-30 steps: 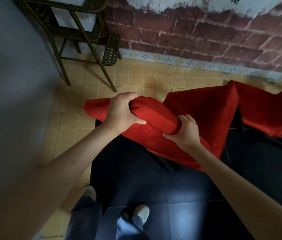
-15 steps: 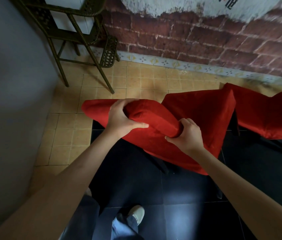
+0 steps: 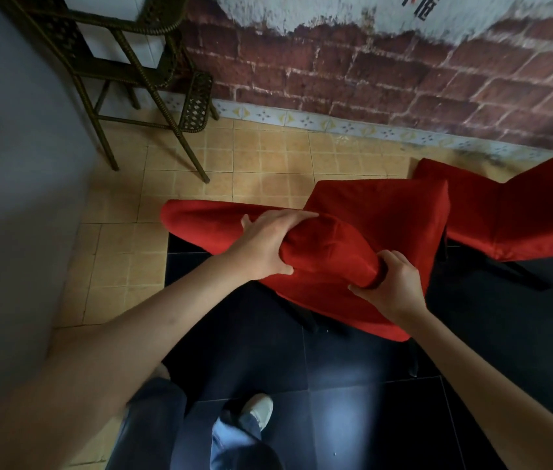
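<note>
Past a grey wall (image 3: 13,164) and a wicker stool (image 3: 152,79), a person's left hand (image 3: 264,245) curls over the back of a red chair (image 3: 370,215). The back's top edge runs left to right, nearer at the right, where the right hand (image 3: 390,286) clasps its corner. The seat points at the brick wall (image 3: 370,79). The chair stands where yellow tiles (image 3: 268,157) meet black tiles (image 3: 336,385), with a second chair (image 3: 522,215) just beside it.

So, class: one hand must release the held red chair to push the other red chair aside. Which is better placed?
Probably the right hand: it grips the back of the held chair on the side nearest the second red chair, while the left hand grips farther away.
</note>
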Tool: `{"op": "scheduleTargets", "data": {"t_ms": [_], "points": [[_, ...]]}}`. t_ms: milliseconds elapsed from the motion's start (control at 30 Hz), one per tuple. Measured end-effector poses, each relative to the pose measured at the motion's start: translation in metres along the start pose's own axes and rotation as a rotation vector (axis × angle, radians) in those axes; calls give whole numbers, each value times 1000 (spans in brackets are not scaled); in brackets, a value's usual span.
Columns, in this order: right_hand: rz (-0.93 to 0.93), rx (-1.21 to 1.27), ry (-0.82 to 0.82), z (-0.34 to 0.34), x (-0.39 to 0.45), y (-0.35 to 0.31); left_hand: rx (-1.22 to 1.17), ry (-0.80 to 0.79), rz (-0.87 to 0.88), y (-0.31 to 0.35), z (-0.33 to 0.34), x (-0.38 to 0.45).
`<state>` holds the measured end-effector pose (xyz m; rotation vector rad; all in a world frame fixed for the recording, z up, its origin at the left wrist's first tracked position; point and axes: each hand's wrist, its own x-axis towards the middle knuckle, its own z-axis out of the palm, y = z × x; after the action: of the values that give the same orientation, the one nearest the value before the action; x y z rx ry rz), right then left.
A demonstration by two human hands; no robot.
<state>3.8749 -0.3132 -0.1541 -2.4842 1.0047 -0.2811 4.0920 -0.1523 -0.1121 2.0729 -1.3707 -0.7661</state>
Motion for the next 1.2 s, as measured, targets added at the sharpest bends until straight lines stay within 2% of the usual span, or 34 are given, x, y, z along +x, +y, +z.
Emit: {"op": "scheduleTargets", "data": {"t_ms": [300,800,933,1000,1200], "points": [[79,-15,6,-20,-29,16,18,36,30,37,25,-12],[248,124,103,-41,-52,35,249,-101,190,90,25,27],[299,151,112,-47,-66,45,315,-123,81,73,15,26],[320,178,107,-51,-72,48,268,-99,25,62,11,25],[310,312,114,-73,-84,40,285,-54,84,72,28,24]]}}
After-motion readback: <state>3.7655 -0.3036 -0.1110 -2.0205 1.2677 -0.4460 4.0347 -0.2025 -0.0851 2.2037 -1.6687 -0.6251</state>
